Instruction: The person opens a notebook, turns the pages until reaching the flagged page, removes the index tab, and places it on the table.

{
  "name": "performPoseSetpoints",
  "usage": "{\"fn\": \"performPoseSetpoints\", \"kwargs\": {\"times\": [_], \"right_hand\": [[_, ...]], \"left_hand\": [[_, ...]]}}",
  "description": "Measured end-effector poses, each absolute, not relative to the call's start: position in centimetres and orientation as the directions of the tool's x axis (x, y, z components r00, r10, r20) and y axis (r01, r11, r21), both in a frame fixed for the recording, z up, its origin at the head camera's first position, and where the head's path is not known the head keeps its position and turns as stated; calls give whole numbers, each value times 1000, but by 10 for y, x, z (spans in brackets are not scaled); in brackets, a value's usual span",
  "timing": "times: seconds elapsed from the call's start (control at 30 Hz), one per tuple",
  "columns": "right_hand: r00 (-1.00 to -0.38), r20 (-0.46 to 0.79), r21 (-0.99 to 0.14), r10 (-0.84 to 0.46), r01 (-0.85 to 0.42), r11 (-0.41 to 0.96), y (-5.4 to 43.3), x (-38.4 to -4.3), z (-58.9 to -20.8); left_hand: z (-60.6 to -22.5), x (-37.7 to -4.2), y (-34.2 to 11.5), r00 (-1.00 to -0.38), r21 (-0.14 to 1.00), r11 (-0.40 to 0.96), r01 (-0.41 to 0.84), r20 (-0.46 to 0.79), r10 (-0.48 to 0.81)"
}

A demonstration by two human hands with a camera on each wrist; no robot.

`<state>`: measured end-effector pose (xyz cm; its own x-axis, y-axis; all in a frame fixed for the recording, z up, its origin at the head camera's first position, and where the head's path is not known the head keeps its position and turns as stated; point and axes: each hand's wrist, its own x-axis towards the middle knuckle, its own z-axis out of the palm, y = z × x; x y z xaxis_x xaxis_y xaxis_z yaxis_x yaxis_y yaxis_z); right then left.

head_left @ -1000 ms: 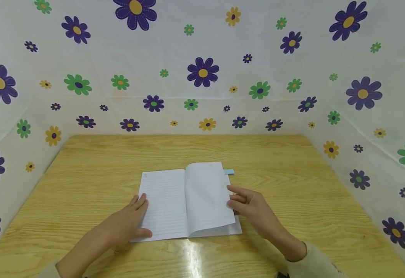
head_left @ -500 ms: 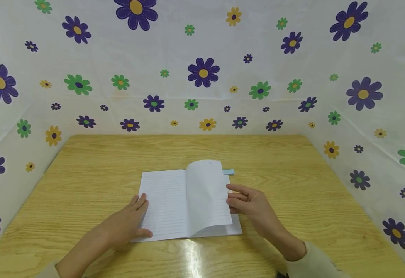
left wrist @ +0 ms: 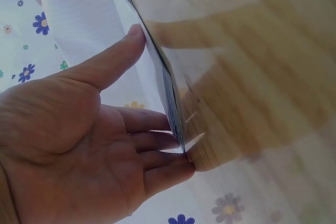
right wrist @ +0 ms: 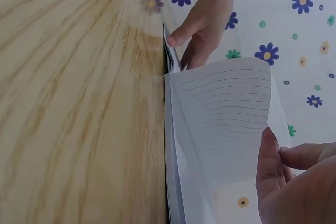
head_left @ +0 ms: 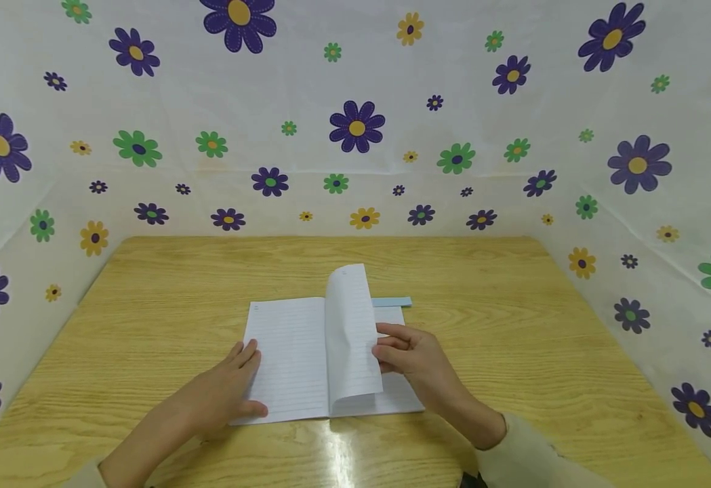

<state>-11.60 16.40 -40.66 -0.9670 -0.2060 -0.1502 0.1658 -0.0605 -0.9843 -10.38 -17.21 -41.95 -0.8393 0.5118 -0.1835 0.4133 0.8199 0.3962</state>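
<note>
An open lined notebook (head_left: 285, 362) lies on the wooden table, its left page flat. My left hand (head_left: 217, 393) rests along that page's outer edge with fingers extended; in the left wrist view its thumb and fingertips press on the notebook's border. One sheet (head_left: 352, 346) from the right half is lifted and curves up from the spine. My right hand (head_left: 419, 362) pinches the free edge of this sheet between thumb and fingers, as the right wrist view also shows at the page edge (right wrist: 270, 98). A light blue strip (head_left: 393, 301) lies across the top of the right-hand page beneath, its end sticking out.
The wooden table (head_left: 483, 285) extends around the notebook on all sides. White cloth (head_left: 306, 88) printed with purple, green and yellow flowers encloses its back and both sides.
My right hand has moved left with the pinched sheet, which now stands higher and bends toward the spine. More of the blue strip shows. My left hand has stayed in place.
</note>
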Motion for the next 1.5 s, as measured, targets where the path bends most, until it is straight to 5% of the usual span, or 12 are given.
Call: {"fn": "performPoseSetpoints", "kwargs": {"times": [0.53,0.9,1.5], "right_hand": [[-963,-129,-961,-235,180,-210,126,-115,-408],[-957,-92,-957,-276,162,-240,117,-113,-410],[-938,-46,-967,-344,127,-219,111,-111,-405]], "left_hand": [[-408,-109,-171,-872,361,819,445,-35,489],[-386,-113,-141,-884,505,739,447,124,450],[-371,-121,-105,-814,553,627,549,181,553]]}}
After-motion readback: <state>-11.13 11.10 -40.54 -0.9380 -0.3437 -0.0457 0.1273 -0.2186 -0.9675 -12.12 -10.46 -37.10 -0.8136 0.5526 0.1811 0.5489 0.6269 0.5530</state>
